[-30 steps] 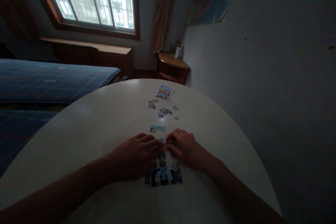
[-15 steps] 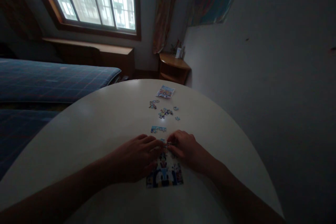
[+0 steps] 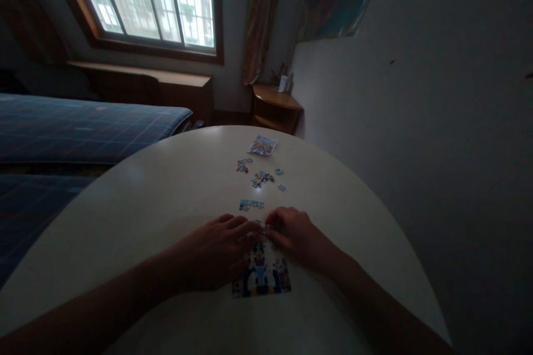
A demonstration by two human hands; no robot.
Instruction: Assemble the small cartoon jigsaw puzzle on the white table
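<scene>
A partly joined jigsaw puzzle (image 3: 261, 280) lies near the front of the round white table, a blue cartoon face on its lower part. Over its left side rests my left hand (image 3: 227, 249), palm down, fingers stretched and a little apart, fingertips on the puzzle's upper part. My right hand (image 3: 291, 233) is closed in a pinch at the upper right of the puzzle, on a small puzzle piece (image 3: 267, 227) mostly hidden by the fingers. Both hands' fingertips nearly meet there. Just beyond them lies a separate joined strip of puzzle (image 3: 251, 204).
Loose puzzle pieces (image 3: 262, 178) lie in a cluster farther back, with more pieces (image 3: 243, 166) to the left. A printed picture card (image 3: 262, 145) is near the far edge of the white table (image 3: 175, 188). A mattress (image 3: 83, 127) stands at left, a wall at right.
Almost nothing differs. Both hands stay at the same spot on the puzzle, with only slight finger movement.
</scene>
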